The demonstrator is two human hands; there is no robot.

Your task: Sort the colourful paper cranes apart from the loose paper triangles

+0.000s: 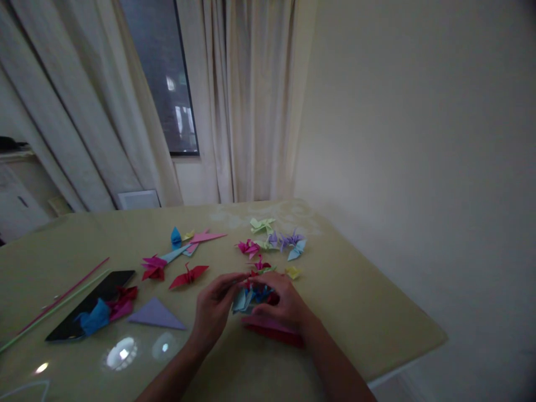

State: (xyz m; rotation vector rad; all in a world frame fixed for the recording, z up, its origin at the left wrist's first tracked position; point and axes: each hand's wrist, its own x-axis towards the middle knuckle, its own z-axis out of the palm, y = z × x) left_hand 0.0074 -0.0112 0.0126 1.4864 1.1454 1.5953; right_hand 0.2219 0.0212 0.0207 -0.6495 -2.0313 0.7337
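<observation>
My left hand (215,307) and my right hand (285,298) close in from both sides on a cluster of folded paper cranes (258,292), mostly blue and red. The fingers of both hands are curled and their tips nearly meet above the cluster; which crane each one grips is partly hidden. A pale blue folded piece (242,301) shows beside my left fingers. Beneath my right hand lies pink and red folded paper (272,330). Just beyond my fingers sit a magenta crane (260,263) and a yellow folded piece (293,272).
Farther back stand purple (290,241), light green (262,225) and pink cranes. To the left are a red crane (189,276), a purple paper triangle (156,314), a black tablet-like slab (94,306) with cranes on it, and thin strips (62,298). A wall borders the right side.
</observation>
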